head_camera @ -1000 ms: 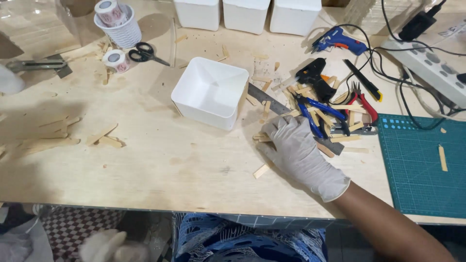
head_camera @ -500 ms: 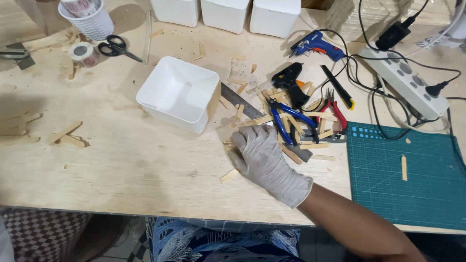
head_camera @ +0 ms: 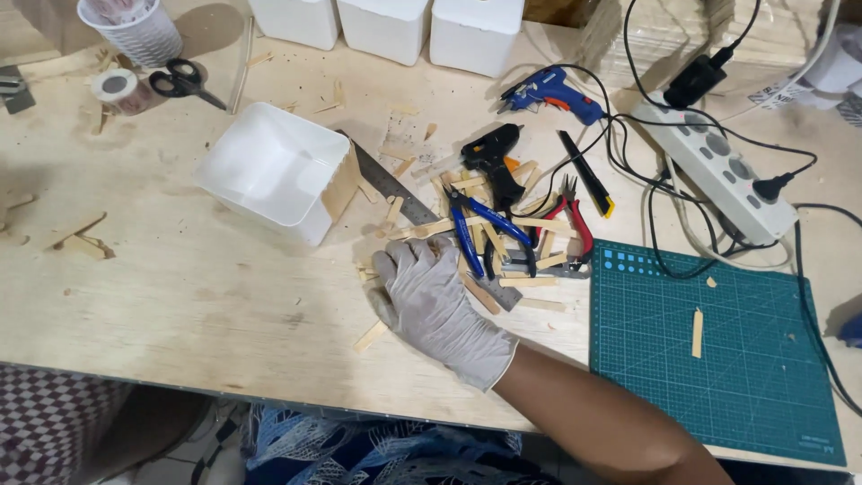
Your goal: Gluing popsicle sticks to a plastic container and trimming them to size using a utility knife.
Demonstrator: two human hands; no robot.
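Lays the gloved right hand [head_camera: 440, 305] flat on the wooden table [head_camera: 180, 296], palm down, down and to the right of the white tub [head_camera: 269, 171]. Spreads the fingers [head_camera: 422, 260] wide and open, with nothing held that shows. Touches small wooden sticks [head_camera: 431, 229] with the fingertips, on the side toward the tub. Cannot tell if more sticks hide under the palm.

Leaves one loose stick [head_camera: 370, 336] just beside the thumb side of the hand, below the tub's near right corner. Points that stick's long side on a slant, up to the right. Puts the right hand nearest to all the sticks. Shows nothing of the left hand.

Finds a metal ruler [head_camera: 395, 189] starting at the tub's right wall and slanting down to the right, past the fingertips. Finds blue-handled cutters [head_camera: 485, 229] right of the tub, just past the fingers, on top of more sticks. Finds red pliers [head_camera: 575, 224] farther right of the tub. Finds a black glue gun [head_camera: 494, 162] right of the tub, and a blue glue gun [head_camera: 548, 90] up and to the right of it. Finds a green cutting mat [head_camera: 718, 341] far right of the tub and lower, with one stick on it. Finds black scissors [head_camera: 184, 81] up and to the left of the tub.
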